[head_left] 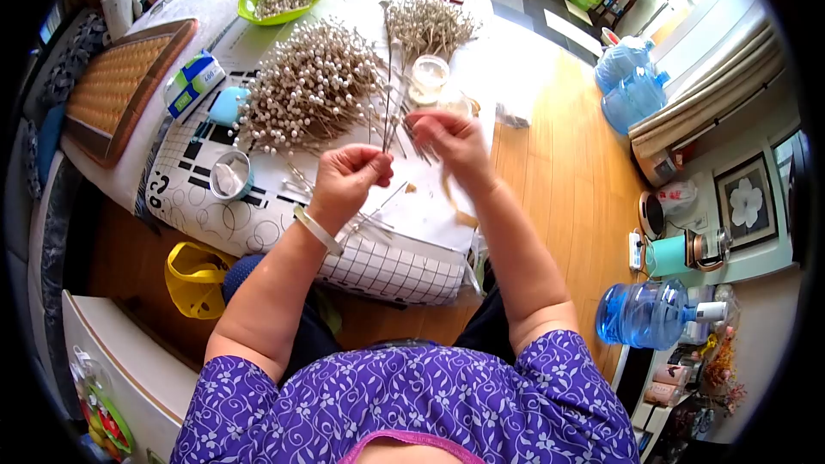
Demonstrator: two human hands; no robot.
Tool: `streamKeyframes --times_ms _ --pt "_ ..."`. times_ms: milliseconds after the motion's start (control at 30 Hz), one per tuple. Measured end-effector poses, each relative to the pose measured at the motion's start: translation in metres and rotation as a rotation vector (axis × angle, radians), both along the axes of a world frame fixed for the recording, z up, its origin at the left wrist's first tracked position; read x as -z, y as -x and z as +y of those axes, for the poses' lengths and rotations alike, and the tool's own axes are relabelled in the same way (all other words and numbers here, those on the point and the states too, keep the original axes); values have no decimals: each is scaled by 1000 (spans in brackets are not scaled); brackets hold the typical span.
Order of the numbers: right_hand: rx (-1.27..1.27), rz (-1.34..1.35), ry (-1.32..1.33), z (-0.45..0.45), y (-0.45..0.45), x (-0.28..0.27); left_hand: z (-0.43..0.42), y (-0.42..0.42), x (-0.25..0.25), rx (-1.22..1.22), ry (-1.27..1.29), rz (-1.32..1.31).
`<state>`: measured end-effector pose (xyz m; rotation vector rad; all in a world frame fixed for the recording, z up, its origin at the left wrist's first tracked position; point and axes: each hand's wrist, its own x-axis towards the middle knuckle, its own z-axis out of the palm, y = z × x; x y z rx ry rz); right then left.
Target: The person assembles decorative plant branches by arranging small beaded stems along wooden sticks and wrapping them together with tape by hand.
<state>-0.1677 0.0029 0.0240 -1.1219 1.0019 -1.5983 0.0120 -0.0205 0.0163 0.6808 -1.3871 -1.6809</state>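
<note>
Left hand [351, 179]: fingertips pinched together on thin stems [388, 120], roughly upright.
Right hand [451, 144]: near the stems; blurred, finger closure cannot be determined.
Beaded bundle [311, 86]: on table [427, 270], 11 o'clock from Left hand.
Second bundle [430, 24]: 1 o'clock.
Cup [230, 177]: 9 o'clock.

Purple floral top [412, 404] — pale wristband [318, 231]
</note>
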Motion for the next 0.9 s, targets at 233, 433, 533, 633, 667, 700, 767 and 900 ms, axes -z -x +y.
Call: streamKeyframes --times_ms 233,433,533,633,667,700,767,900 --pt "561 833 -228 -16 101 40 1 -3 -6 -56 -40 41" --pt "520 1208 -363 -32 63 45 -1 -6 -7 -69 -72 60" --pt "612 1327 -299 -35 66 48 -3 -8 -6 -83 -74 68" --pt "645 1376 -221 -25 69 36 -2 -9 -9 -99 -74 83" --pt "679 1331 -180 -22 69 30 -4 -10 -9 -93 -88 102" --pt "727 1341 -121 -23 74 29 -5 -11 -10 -90 -99 122" --pt "742 1151 -131 -26 73 13 -7 -13 -12 -98 -136 151" --pt "595 1574 -78 -58 64 -29 -7 -11 -11 -93 -132 158"
